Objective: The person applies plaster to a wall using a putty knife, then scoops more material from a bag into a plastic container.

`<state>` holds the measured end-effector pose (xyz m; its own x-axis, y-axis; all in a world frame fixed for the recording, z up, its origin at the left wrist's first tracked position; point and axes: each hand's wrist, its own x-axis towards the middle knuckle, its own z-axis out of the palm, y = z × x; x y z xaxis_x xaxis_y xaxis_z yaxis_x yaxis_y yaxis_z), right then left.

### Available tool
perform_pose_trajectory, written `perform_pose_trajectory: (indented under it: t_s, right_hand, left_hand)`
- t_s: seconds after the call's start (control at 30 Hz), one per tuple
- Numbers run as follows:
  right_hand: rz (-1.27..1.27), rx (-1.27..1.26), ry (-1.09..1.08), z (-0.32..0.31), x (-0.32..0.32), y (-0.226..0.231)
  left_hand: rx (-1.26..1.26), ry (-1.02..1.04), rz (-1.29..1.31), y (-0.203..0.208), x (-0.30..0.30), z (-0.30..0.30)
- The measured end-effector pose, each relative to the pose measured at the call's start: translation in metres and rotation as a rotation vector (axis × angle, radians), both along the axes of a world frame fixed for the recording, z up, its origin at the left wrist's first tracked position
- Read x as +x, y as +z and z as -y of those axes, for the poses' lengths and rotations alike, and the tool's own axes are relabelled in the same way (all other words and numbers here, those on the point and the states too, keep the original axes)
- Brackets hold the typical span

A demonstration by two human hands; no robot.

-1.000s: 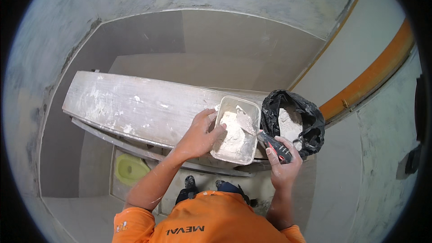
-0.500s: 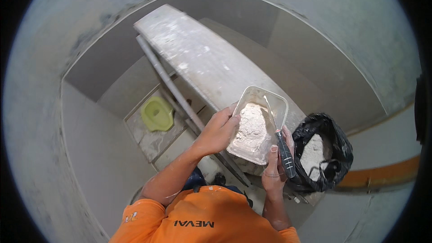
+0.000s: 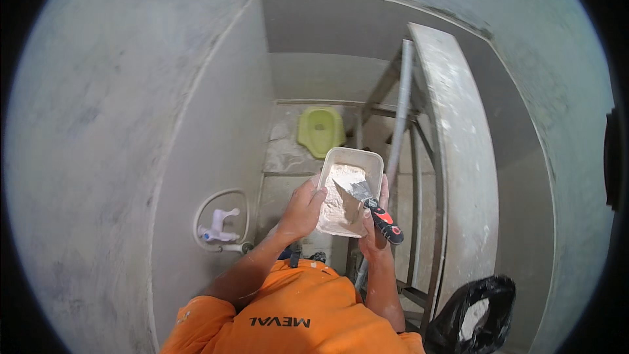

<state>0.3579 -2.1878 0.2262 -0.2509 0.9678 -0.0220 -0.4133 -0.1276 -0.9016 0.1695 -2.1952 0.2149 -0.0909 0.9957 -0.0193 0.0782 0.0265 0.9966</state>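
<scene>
1 tub (image 3: 358, 155) of white powder (image 3: 335, 210) is mid-frame, fingers of the left hand (image 3: 304, 210) gripping its left rim, the right hand (image 3: 373, 241) holding its right side and, apparently, the scraper (image 3: 385, 223). A black bag (image 3: 496, 308) sits lower right.

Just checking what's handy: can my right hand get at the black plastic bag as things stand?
Probably not without letting go: your right hand is taken up supporting the plastic tub, though the black plastic bag sits on that side, open.
</scene>
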Motion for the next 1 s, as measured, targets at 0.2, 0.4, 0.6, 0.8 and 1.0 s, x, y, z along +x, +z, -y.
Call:
perform_pose_trajectory:
  t_s: [0.2,0.4,0.6,0.8,1.0]
  right_hand:
    - [0.210,0.165,0.256,0.015,-0.162,-0.017]
    - [0.076,0.020,0.498,0.054,-0.235,-0.123]
    - [0.012,-0.167,0.574,0.092,-0.263,-0.301]
    - [0.270,-0.244,0.466,0.184,-0.278,-0.347]
    - [0.384,-0.162,0.496,0.226,-0.344,-0.401]
  left_hand:
    - [0.008,0.271,-0.245,-0.006,-0.162,0.075]
    - [-0.155,0.325,-0.050,-0.066,-0.230,0.163]
    - [0.129,0.671,-0.908,-0.170,-0.271,0.260]
    - [-0.088,0.619,-1.043,-0.224,-0.306,0.344]
    - [-0.112,0.685,-0.951,-0.259,-0.371,0.354]
